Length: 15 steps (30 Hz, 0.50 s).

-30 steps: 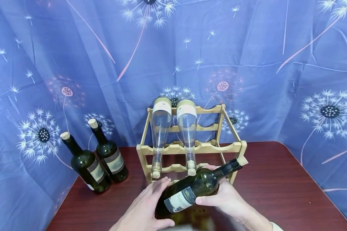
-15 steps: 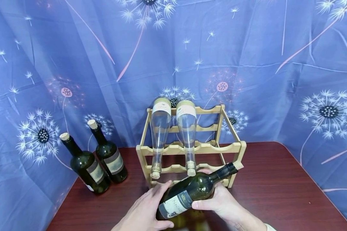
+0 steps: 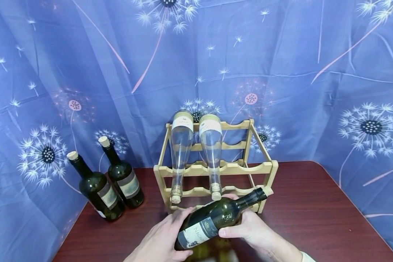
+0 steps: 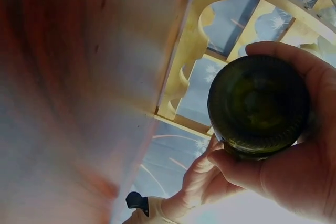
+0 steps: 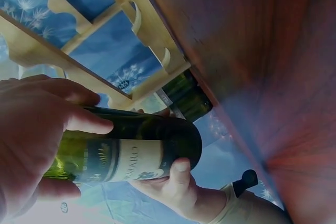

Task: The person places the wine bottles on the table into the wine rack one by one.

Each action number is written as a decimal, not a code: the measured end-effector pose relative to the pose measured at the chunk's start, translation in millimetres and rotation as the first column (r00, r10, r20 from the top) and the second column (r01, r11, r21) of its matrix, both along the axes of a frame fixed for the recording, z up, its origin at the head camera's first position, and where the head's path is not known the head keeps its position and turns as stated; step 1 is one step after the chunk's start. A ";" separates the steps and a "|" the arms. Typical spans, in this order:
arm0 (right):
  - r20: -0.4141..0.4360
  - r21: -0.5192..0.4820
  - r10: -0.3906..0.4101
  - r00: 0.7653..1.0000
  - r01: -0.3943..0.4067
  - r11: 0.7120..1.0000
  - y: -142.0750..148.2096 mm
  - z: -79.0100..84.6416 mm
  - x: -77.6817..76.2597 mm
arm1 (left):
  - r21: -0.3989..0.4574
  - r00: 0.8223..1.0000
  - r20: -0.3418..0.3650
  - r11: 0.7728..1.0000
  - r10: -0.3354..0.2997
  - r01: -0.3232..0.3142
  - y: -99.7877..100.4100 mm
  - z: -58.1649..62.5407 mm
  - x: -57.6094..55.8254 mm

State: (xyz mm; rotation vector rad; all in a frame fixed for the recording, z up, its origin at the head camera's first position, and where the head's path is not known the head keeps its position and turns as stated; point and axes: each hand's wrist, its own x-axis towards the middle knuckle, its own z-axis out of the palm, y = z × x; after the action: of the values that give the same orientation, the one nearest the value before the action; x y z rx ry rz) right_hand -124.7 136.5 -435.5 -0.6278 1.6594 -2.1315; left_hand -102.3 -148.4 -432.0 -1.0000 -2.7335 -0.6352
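Observation:
A dark green wine bottle (image 3: 213, 222) with a pale label and a cork lies tilted across both hands, neck up to the right, in front of the wooden rack (image 3: 239, 168). My left hand (image 3: 160, 236) holds its lower end, thumb and fingers on either side. The round bottle base (image 4: 257, 106) fills that grip in the left wrist view. My right hand (image 3: 258, 233) grips the body below the shoulder, thumb on the near side and the other fingers mostly hidden behind. Its thumb and fingers wrap the glass (image 5: 142, 156) in the right wrist view.
Two clear corked bottles, one on the left (image 3: 182, 145) and one beside it (image 3: 211, 145), lie on the rack's top tier, necks forward. Two dark corked bottles, nearer (image 3: 101, 196) and farther (image 3: 126, 182), stand at the table's left. A blue curtain (image 3: 281, 43) hangs behind.
The wine bottle has shifted slightly left and its neck has dropped a little, both hands moving with it. My left thumb now meets its lower end. The rack and other bottles stay put.

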 end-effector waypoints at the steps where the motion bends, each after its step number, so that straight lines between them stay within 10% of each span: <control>1: 0.007 -0.005 0.014 1.000 -0.014 1.000 1.0 -0.5 -0.4 | -0.008 1.000 -0.015 1.000 -0.002 0.002 -0.7 0.4 -0.2; 15: 0.104 0.207 0.213 0.971 -0.231 0.951 21.0 8.5 -6.7 | -0.072 0.999 -0.014 0.997 0.032 -0.033 -11.2 7.9 0.5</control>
State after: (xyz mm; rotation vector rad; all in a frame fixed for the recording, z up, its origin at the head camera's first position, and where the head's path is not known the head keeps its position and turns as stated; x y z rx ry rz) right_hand -131.3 157.5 -427.0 -0.6205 1.6629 -1.7652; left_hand -101.8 -159.5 -424.0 -0.9688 -2.7739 -0.5263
